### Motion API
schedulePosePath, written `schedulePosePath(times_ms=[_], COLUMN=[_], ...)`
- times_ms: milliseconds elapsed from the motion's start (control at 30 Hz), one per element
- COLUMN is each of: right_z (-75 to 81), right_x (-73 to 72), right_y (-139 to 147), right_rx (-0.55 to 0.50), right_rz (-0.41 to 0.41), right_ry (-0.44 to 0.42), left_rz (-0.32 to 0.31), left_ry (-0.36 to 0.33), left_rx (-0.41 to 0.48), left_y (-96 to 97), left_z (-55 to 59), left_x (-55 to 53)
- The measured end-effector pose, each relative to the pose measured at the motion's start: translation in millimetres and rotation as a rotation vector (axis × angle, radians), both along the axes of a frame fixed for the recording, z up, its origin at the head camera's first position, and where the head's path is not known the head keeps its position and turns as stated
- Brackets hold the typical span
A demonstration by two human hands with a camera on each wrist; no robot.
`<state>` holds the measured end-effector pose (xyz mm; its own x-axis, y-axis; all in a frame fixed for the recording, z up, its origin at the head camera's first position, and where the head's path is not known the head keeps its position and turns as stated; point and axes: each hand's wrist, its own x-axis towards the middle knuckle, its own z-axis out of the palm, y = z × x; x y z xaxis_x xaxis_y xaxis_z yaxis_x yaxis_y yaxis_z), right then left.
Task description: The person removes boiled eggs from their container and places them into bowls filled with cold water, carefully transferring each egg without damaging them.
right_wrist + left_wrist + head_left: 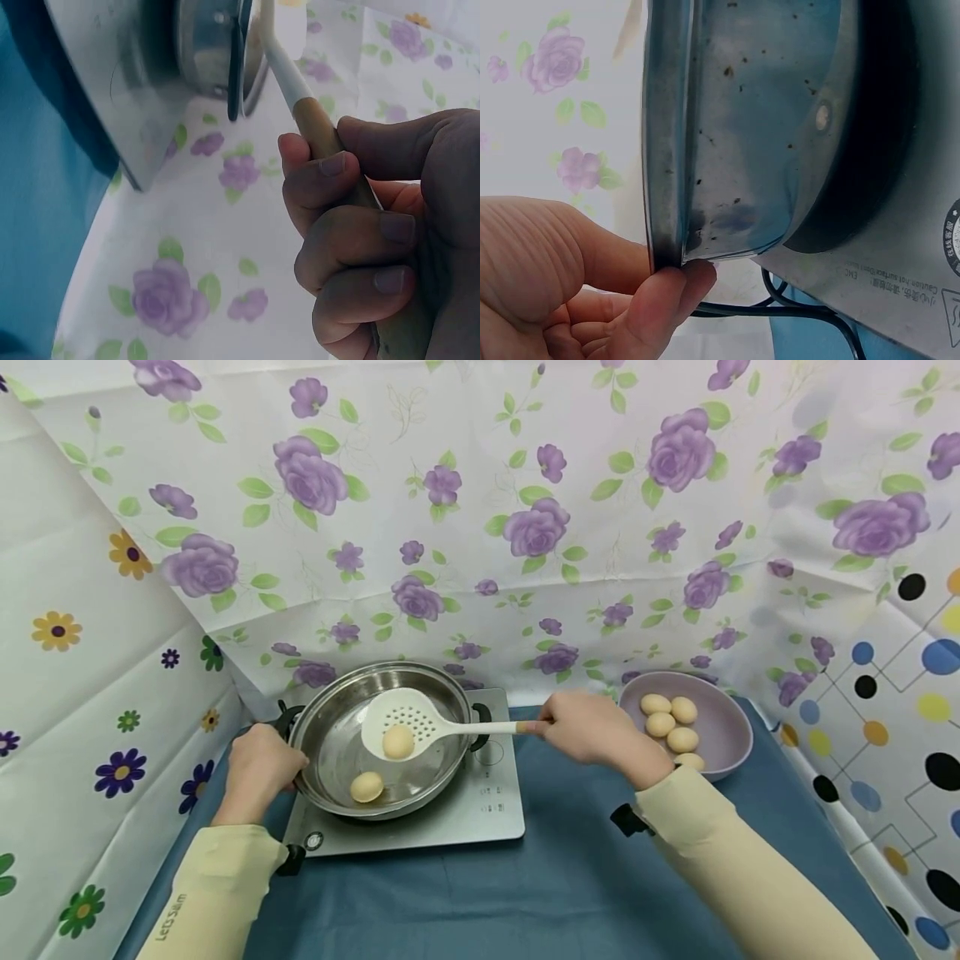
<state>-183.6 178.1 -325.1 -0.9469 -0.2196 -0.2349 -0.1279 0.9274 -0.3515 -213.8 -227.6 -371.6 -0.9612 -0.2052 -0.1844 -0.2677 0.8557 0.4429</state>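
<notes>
A steel pan (pixel 330 760) with black side handles stands on an induction cooker (pixel 480 814). At its left side my left hand (pixel 258 768) pinches the pan's rim between thumb and fingers, as the left wrist view shows. My right hand (pixel 588 727) grips the wooden handle of a white slotted skimmer (pixel 427 724), fingers curled round it. The skimmer's perforated head is over the pan and carries one brown egg (pixel 398 742). A second egg (pixel 367 787) lies on the pan's bottom, near the front.
Right of the cooker, partly behind my right forearm, a mauve bowl (pixel 723 739) holds several brown eggs (pixel 660 724). A blue cloth (pixel 480 902) covers the table. Flowered and dotted sheets (pixel 480 510) hang round the back and sides. A black cable (pixel 802 311) runs beside the cooker.
</notes>
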Motion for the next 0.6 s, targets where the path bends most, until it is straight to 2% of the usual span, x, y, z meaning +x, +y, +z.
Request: schedulePosePath(times_ms=[167,333,600], right_z=[5.6,10.4,13.0], right_x=[6.4,14.4,25.2], right_y=[26.9,52.9,96.6], right_rx=[-0.035,-0.004,-0.045], right_rz=[-0.024,-0.061,-0.086], right_ry=[0.023,0.05,0.032], left_rz=[-0.001,0.008,0.006], left_ry=[-0.014,-0.02,-0.017], left_rx=[0.003,0.008,0.017], left_y=[0.2,0.8,-1.8], left_z=[0.5,0.8,-0.1], left_x=[-1.4,-1.2,0.9])
